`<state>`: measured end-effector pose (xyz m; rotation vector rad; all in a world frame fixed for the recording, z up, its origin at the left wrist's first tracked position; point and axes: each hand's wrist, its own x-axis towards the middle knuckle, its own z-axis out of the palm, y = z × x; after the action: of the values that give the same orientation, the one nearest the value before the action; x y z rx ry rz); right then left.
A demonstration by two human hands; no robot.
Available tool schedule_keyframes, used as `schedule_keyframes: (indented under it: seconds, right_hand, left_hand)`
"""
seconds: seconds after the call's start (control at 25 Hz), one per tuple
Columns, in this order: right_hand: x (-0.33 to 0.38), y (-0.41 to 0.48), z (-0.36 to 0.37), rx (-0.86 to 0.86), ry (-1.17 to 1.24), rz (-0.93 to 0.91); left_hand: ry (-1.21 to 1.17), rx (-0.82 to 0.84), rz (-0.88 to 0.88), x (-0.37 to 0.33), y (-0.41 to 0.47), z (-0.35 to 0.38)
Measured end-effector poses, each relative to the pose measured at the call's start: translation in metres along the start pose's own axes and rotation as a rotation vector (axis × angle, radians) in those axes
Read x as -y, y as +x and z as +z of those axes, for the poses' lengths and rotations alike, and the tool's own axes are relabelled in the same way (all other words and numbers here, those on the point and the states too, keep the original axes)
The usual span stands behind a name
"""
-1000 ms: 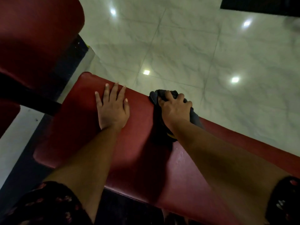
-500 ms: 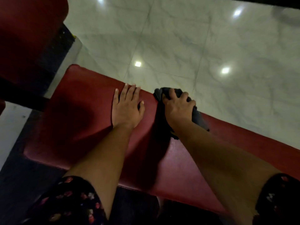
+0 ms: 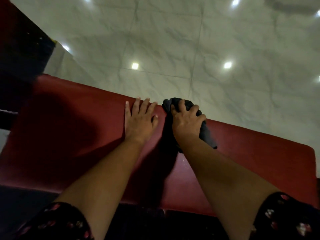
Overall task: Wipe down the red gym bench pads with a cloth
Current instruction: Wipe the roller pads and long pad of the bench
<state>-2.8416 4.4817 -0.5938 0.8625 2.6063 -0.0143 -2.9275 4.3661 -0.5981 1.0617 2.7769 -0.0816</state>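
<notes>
The dark cloth (image 3: pixel 207 134) is held in a bunch by the right hand (image 3: pixel 187 122), with the fingers curled over it. It is pressed on the red bench pad (image 3: pixel 69 135), right at the far edge, where the pad meets the shiny floor (image 3: pixel 173 40). The left hand (image 3: pixel 138 122) is laid flat on the pad with its fingers straight, and nothing is held in it.

In the picture from a second ago, a wide strip of red pad is seen between the two hands. Now the left hand is placed just beside the cloth, almost touching it. The cloth itself is kept at about the same spot on the far edge, so not much new pad is wiped in that time. The view is also turned to the right. The right end of the pad is now seen, and the other red pad (image 3: pixel 5 18) at the top left is almost lost from sight.

What this means is only a guess. The pad is likely being steadied by the flat hand, and the far edge is being rubbed. It cannot be told how much of the pad is clean. Long parts to the left and right are probably still to be wiped.
</notes>
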Motion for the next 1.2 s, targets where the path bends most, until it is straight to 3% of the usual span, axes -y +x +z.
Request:
schedule_keyframes:
  seconds: [0.32, 0.44, 0.64, 1.0, 1.2]
  right_hand:
    - [-0.081, -0.008, 0.030, 0.090, -0.024, 0.047]
    - [-0.093, -0.008, 0.035, 0.097, -0.032, 0.059]
    - [-0.134, -0.013, 0.052, 0.127, -0.056, 0.095]
    - [-0.198, -0.013, 0.070, 0.216, -0.015, 0.131]
    - [-0.239, -0.018, 0.090, 0.226, -0.008, 0.171]
  left_hand:
    - [0.033, -0.159, -0.004, -0.019, 0.000, 0.013]
    - [0.013, -0.114, 0.078, -0.067, 0.004, 0.009]
    - [0.108, 0.203, 0.189, -0.136, 0.003, 0.030]
    - [0.110, 0.150, 0.154, -0.155, -0.005, 0.034]
    - [0.099, 0.180, 0.289, -0.218, -0.006, 0.046]
